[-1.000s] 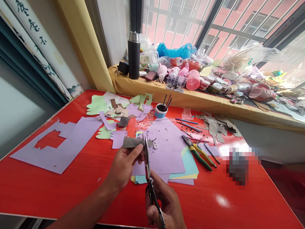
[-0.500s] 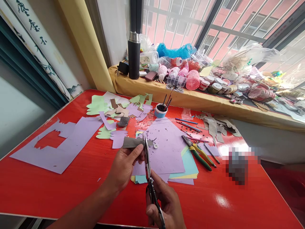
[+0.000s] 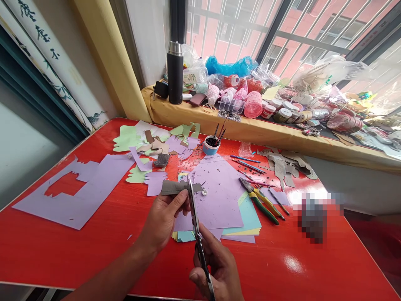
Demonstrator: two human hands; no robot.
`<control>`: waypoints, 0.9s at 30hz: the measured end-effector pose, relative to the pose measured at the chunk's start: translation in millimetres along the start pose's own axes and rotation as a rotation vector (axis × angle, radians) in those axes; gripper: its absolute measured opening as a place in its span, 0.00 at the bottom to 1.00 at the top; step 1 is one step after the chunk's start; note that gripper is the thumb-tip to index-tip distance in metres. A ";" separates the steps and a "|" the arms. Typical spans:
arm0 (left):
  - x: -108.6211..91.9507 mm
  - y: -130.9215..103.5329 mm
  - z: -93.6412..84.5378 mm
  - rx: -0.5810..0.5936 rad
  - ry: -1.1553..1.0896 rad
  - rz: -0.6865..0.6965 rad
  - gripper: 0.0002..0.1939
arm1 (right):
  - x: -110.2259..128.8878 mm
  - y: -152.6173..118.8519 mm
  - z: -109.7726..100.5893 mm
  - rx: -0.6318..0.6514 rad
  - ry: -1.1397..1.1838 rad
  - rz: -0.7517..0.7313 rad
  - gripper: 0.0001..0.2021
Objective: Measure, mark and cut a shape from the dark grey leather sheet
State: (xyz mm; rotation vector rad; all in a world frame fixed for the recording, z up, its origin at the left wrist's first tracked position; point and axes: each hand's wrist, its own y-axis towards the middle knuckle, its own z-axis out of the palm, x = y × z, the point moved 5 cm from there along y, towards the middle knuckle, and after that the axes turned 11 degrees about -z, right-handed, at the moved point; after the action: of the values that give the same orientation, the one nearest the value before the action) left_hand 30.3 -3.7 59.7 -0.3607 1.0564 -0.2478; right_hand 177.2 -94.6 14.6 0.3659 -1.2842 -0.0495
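Observation:
Pinched between thumb and fingers of my left hand is a strip of dark grey material, held level above the sheets. My right hand grips black-handled scissors, their blades pointing away from me and lying across the strip just right of my left fingertips. Beyond the blades the strip's right end shows, close to a small white round piece. Underneath lies a purple sheet sprinkled with dark bits, on top of blue and yellow sheets.
Pliers and thin rods lie right of the sheets. A small tub of black beads stands behind. Paper scraps and a cut purple sheet are left. The windowsill holds a black flask and jars.
The scissor handles have drawn closer together as my right hand's fingers closed a little. My left hand and the grey strip have hardly moved.

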 end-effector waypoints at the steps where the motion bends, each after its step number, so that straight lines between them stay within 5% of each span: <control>1: 0.3 0.4 0.1 0.001 -0.002 0.000 0.22 | -0.2 -0.2 -0.3 -0.001 0.001 -0.002 0.39; 27: 2.7 4.5 -0.4 -0.011 -0.019 0.013 0.20 | -14.9 -9.0 -3.7 -0.035 0.053 0.073 0.34</control>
State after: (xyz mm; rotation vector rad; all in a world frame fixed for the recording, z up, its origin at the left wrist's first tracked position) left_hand 31.3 -0.6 55.6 -0.3648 1.0411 -0.2265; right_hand 177.9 -98.7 -2.7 0.2881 -1.2416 0.0000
